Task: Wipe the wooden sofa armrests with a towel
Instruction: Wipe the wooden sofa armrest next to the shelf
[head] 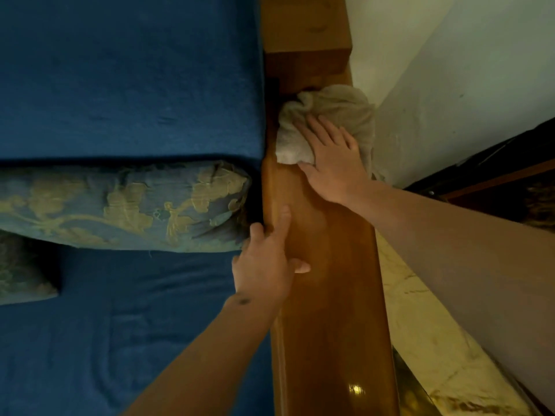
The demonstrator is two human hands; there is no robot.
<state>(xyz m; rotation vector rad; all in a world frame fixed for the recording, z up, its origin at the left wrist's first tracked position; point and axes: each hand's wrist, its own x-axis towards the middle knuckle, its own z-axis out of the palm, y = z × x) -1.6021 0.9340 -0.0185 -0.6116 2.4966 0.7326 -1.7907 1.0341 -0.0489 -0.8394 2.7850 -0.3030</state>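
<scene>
Currently towel [327, 115] sits bunched at the armrest's [330, 295] far end, against the end block. Right hand [333, 163] presses it flat-fingered, no pinch. Left hand [267, 265] rests open on the inner edge, holding nothing. Suggest firm, even pressure, full-length overlapping strokes, covering both edges.

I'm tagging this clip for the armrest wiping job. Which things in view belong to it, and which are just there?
Part of the job:
towel, pressed flat by the right hand
wooden armrest, with the left hand resting on its inner edge

Just there:
patterned bolster cushion
blue seat cushion
white wall
</scene>
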